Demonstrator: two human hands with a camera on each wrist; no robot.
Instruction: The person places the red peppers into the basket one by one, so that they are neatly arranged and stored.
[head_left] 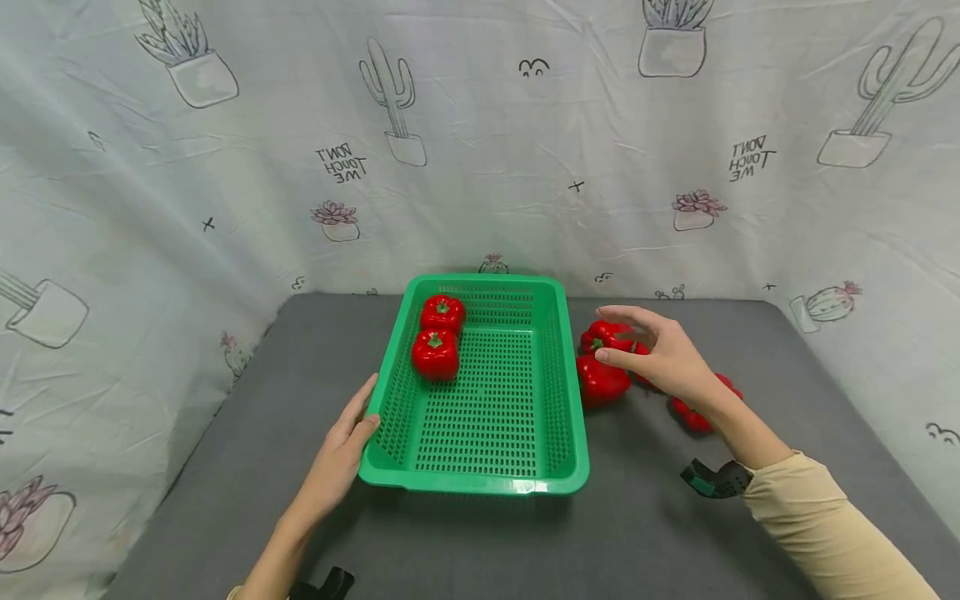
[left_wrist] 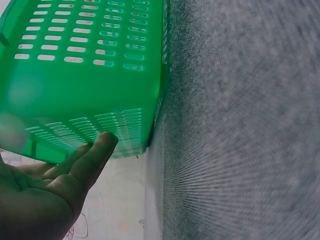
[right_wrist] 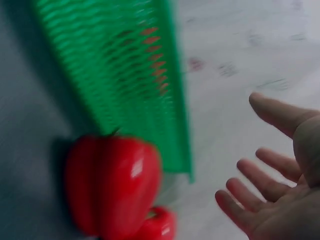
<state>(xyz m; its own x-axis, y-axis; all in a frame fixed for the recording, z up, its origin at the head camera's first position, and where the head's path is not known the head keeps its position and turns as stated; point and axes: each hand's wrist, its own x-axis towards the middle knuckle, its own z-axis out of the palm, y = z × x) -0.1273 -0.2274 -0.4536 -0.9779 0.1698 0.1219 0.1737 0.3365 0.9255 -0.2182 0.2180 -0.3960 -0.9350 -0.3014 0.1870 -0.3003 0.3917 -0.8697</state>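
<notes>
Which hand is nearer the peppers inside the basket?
Left: the left hand is left of those peppers, at the basket; the right hand is farther, past the basket's opposite side.

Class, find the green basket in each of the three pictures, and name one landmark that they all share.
Head: the green basket sits near the centre, below mid-height, seen from above into its opening.
Left wrist: upper left, its outer walls showing, cut off by the top edge.
Right wrist: upper part, left of centre, blurred and also cut off at the top.
Shared landmark: the grey table, filling the left wrist picture's right half and the right wrist picture's left side.
</notes>
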